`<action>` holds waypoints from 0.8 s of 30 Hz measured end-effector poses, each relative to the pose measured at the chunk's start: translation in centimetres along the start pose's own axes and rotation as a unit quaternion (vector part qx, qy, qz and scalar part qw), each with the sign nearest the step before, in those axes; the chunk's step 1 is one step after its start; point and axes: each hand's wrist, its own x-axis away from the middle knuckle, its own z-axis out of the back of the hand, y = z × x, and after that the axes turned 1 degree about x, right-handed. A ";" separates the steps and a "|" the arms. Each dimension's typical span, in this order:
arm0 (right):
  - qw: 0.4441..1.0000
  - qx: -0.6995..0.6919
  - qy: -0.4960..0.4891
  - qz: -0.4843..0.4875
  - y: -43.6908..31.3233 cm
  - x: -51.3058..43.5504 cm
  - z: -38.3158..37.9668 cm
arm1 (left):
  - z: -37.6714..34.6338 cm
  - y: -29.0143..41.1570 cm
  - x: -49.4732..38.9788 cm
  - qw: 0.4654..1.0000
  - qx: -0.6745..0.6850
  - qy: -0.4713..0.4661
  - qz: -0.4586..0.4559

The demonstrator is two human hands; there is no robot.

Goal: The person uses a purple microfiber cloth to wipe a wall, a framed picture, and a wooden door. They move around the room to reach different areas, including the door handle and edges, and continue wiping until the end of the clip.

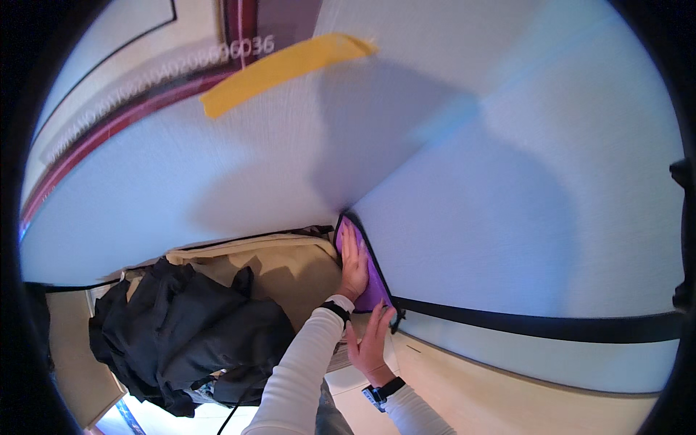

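Note:
A purple fabric item with black edging stands in the corner where two pale walls meet, beside a tan cushion or bag. My left hand lies flat against its purple face, fingers extended toward the corner. Near its lower front end is my right hand, fingers apart, with the fingertips at the black edge; whether they touch it is unclear. Neither hand grips anything that shows. A small black cord or clip hangs from the item's lower tip.
Black cloth, perhaps a garment, is heaped over the tan item on the left. A black strip runs along the right wall. Yellow tape sticks to the upper wall near a red-edged frame. A dark cable hangs below the cloth.

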 end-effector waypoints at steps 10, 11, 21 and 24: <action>0.991 -0.134 -0.008 -0.015 -0.8 -0.2 3.9 | -0.2 -0.3 6.3 0.958 0.126 -0.071 0.246; 0.980 -0.194 0.008 -0.045 -1.1 -0.1 4.4 | 0.2 1.2 7.3 0.953 0.146 -0.087 0.252; 0.980 -0.169 0.030 -0.103 -6.5 1.1 15.8 | 6.8 21.7 13.3 0.994 0.033 -0.081 -0.069; 0.983 -0.118 0.126 0.056 -9.7 1.3 20.9 | 8.9 25.4 13.6 0.984 0.055 0.006 -0.168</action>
